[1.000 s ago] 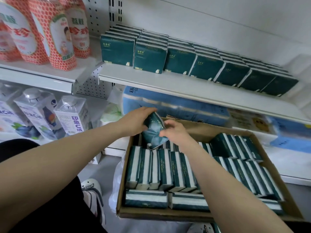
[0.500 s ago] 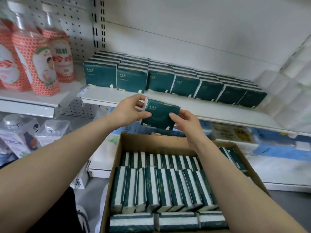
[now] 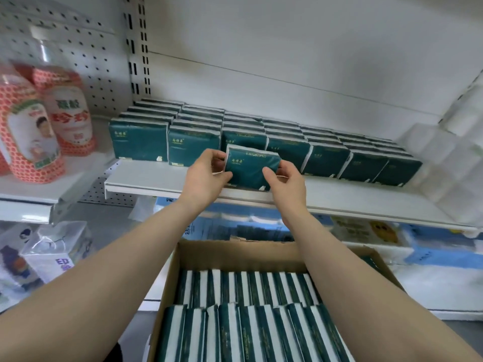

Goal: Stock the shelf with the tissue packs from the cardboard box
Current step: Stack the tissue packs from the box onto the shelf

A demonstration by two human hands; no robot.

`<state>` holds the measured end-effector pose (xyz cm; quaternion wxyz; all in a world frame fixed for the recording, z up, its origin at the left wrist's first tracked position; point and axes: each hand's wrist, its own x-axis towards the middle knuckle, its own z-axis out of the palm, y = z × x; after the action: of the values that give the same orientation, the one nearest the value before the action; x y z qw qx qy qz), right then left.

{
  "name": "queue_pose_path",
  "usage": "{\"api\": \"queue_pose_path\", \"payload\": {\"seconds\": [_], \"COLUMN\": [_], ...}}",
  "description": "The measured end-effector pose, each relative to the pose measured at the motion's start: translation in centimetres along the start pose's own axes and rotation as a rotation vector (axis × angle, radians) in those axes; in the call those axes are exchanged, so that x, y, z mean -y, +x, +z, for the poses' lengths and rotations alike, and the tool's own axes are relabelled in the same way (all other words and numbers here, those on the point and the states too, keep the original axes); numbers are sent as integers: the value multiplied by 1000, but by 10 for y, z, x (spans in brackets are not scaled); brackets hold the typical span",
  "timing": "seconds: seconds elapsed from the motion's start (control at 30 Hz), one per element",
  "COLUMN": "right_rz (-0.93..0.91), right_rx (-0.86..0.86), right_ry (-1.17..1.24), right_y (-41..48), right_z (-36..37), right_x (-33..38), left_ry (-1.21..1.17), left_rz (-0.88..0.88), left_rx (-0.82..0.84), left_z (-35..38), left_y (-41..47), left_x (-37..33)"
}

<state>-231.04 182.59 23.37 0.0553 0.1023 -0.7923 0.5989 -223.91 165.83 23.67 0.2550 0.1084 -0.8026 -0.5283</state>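
In the middle of the frame my left hand (image 3: pixel 206 176) and right hand (image 3: pixel 287 184) each pinch a side of one green tissue pack (image 3: pixel 251 165) over the front of the shelf (image 3: pixel 156 178), where many packs (image 3: pixel 326 158) stand in rows, but the box (image 3: pixel 235 253) at the bottom holds lots more to move.

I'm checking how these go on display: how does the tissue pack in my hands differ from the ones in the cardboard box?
The held pack shows its broad green face; the boxed packs show narrow green-and-white edges. The held pack is alone, gripped by the left hand and right hand at the shelf front; the boxed packs stand wedged in tight rows. Both have the same dark green wrapper.
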Motion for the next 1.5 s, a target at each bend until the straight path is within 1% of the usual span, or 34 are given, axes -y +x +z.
{"api": "queue_pose_path", "payload": {"seconds": [0.13,0.3,0.43,0.6,0.83,0.97,1.07,1.17,1.27,1.4,1.5], "right_rz": [-48,-70,-85,-87,-119,-96,-92,-128,-190,-263,-219], "right_rx": [-51,-63,-69,-51,-44,-27,-18,-20,-47,-85,-58], "right_ry": [-76,-128,-130,-75,-85,-86,-80,-91,-136,-211,-286], "right_y": [15,28,30,25,22,20,13,-3,-26,-58,-80], "right_z": [15,30,32,32,32,29,22,13,1,-23,-51], "right_x": [-5,-9,-9,-9,-12,-12,-9,-10,-15,-21,-33], "left_ry": [78,170,180,146,117,104,107,129,142,174,181], "left_rz": [48,102,118,126,132,136,157,206,279,403,394], "left_rx": [-26,-29,-52,-91,-72,-60,-76,-88,-47,76,220], "left_z": [5,10,13,17,17,16,14,11,13,22,34], "left_y": [8,18,22,21,20,17,9,-6,-28,-57,-75], "left_x": [14,28,31,32,35,35,32,27,19,8,3]}}
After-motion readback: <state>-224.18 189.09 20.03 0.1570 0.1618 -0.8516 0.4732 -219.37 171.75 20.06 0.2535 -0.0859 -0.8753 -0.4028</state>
